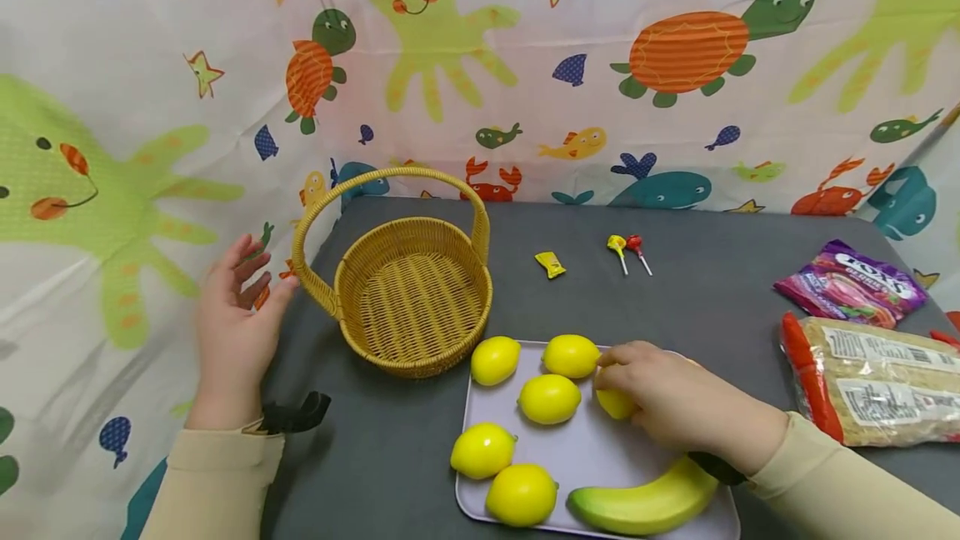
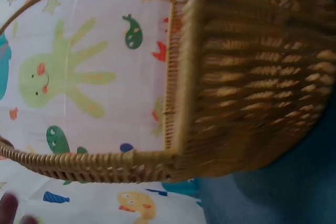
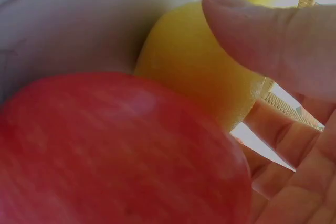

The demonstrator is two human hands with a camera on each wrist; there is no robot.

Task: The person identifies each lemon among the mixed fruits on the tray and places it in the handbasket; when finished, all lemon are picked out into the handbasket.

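At the tray's [image 1: 581, 450] right back part, my right hand [image 1: 667, 394] grips a lemon [image 1: 615, 403], partly covered by the fingers. In the right wrist view the thumb lies over this lemon [image 3: 184, 61], and a red apple [image 3: 126, 150] sits right beside it. The head view has that apple mostly hidden behind the hand. Several other lemons [image 1: 550, 399] and a banana [image 1: 645, 501] lie on the tray. Left of the wicker basket [image 1: 420, 298], my left hand [image 1: 238, 315] is raised near the handle [image 1: 315, 273], its fingers loosely bent and holding nothing.
Behind the tray lie a yellow wrapped candy [image 1: 551, 264], a yellow lollipop [image 1: 617, 243] and a red lollipop [image 1: 634, 243]. A purple candy bag [image 1: 851, 283] and a bread package [image 1: 877, 382] are at the right. A patterned curtain [image 1: 480, 40] borders the table's back and left.
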